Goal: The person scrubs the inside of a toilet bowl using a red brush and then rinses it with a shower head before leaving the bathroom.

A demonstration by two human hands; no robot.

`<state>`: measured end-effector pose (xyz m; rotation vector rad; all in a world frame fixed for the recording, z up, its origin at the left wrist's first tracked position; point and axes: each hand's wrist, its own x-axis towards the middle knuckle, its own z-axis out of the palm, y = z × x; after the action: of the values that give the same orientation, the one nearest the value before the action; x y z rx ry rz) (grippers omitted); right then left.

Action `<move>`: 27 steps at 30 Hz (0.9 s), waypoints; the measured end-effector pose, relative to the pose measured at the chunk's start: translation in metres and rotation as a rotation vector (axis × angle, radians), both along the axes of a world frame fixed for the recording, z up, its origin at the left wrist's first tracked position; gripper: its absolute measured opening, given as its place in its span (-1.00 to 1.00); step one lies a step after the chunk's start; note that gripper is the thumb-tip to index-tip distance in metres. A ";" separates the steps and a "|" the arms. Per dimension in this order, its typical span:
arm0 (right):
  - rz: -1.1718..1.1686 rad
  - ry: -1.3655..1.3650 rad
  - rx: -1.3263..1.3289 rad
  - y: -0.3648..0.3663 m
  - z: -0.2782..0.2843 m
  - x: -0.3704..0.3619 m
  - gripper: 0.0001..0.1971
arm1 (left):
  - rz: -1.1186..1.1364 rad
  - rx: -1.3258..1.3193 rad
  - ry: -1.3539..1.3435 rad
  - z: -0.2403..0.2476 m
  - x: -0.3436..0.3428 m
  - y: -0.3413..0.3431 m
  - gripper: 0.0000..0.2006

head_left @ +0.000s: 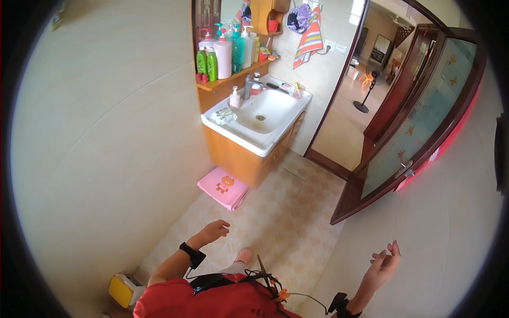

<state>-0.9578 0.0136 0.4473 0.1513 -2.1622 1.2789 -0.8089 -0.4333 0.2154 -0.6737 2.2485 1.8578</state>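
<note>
My left hand (214,232) hangs in the air over the tiled floor, nearest to a folded pink mat with a bear picture (225,184). Its fingers are loosely bent and a little apart, and no object shows in them. Beside the right-hand wall, my right hand (386,265) is raised with its fingers spread and nothing held. Black bands circle both wrists, with cables running to my waist. Ahead is a white washbasin (241,137) on a wooden cabinet (233,159). A pump bottle (235,99) and a crumpled patterned packet (224,116) rest on its rim.
Several bottles crowd a wooden shelf (212,86) above the basin. A striped towel (309,42) hangs by the doorway. The glass-panelled door (419,116) stands ajar on the right. Beyond it is a standing fan (366,95). A yellow-and-white box (124,290) sits low left.
</note>
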 end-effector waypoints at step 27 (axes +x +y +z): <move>0.210 -0.194 0.046 -0.041 -0.039 -0.449 -0.56 | -0.301 -0.011 -0.037 0.049 -0.466 0.018 -0.65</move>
<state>-1.4069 -0.0272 0.4078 0.2910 -2.3935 1.4113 -1.2748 -0.4152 0.2649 -0.3430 2.1952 1.6752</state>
